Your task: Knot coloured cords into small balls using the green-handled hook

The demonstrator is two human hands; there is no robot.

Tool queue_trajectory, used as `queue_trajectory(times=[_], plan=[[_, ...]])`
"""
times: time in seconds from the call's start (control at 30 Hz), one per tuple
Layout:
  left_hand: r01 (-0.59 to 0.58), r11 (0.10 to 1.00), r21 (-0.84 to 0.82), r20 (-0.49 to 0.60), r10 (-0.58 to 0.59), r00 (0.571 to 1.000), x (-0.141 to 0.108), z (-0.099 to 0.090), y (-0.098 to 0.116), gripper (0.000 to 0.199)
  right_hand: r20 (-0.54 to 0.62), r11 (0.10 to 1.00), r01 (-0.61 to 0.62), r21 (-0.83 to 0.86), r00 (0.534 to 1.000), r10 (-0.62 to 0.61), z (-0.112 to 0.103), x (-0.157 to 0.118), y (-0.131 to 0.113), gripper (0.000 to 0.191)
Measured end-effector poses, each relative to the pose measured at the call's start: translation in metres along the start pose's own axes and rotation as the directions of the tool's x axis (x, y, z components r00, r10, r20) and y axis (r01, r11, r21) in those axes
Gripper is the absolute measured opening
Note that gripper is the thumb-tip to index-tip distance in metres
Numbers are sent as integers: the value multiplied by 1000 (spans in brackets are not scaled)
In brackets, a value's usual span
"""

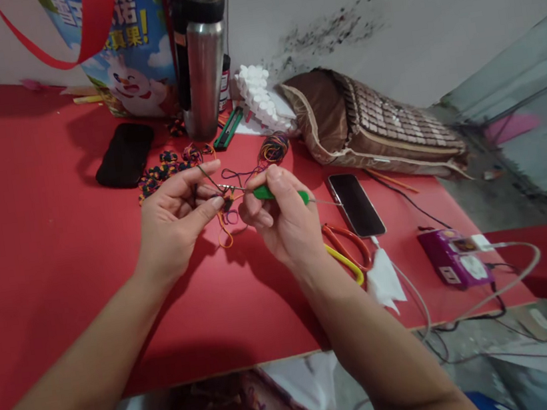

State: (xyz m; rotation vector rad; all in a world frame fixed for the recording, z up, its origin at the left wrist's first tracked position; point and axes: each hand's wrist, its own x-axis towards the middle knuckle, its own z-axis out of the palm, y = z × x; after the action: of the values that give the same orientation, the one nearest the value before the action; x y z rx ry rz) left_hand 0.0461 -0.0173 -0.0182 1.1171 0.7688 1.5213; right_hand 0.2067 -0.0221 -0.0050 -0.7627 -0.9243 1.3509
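So taking twelve as straight away from the person, the green-handled hook [262, 193] is right at the middle of the dial, above the red table [59, 260], its metal tip pointing to nine and meeting some dark thread [208, 176]. The right hand [281, 207] has the handle pinched between thumb and fingers, and the left hand [174, 215] seems to pinch the thread by its thumb, with a strand running up over the index finger. I'd guess the hook is light and stiff with a smooth, slippery shaft, so the chunky handle is the place to hold it (what looks like a thin rod pokes out its back end too, so watch that). The thread should be soft, floppy and easy to snag, best held close to the tip. Loose loops hang under the fingers, a small coil [273, 149] sits at one and a knotted colourful pile [163, 174] at ten, and those look the likeliest to tangle. Farther out there's a steel flask [206, 73] at eleven, a green cutter [228, 130] at twelve, a cushion [393, 115] at two, and at four, by the right forearm, a tool with orange [351, 238] and yellow handles, plus a white cable [420, 300] that could catch an elbow
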Motion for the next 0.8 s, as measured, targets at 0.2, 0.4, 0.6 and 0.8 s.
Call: queue_trajectory(times=[0.2,0.4,0.6,0.8], plan=[[2,1000,1,-45,-2,999,-2,2,0,42,-16,1000,12,-7,1000,-12,2,-1,6,48],[14,1000,15,-56,-13,998,-2,5,1,39,-10,1000,10,-13,1000,-11,1,0,6,50],[-4,999,54,-94,9,996,0,5,2,37,-19,1000,-6,11,1000,6,3,-1,7,44],[49,999,17,-96,-47,994,1,7,5,39,-49,998,-37,59,998,40,7,-3,7,46]])
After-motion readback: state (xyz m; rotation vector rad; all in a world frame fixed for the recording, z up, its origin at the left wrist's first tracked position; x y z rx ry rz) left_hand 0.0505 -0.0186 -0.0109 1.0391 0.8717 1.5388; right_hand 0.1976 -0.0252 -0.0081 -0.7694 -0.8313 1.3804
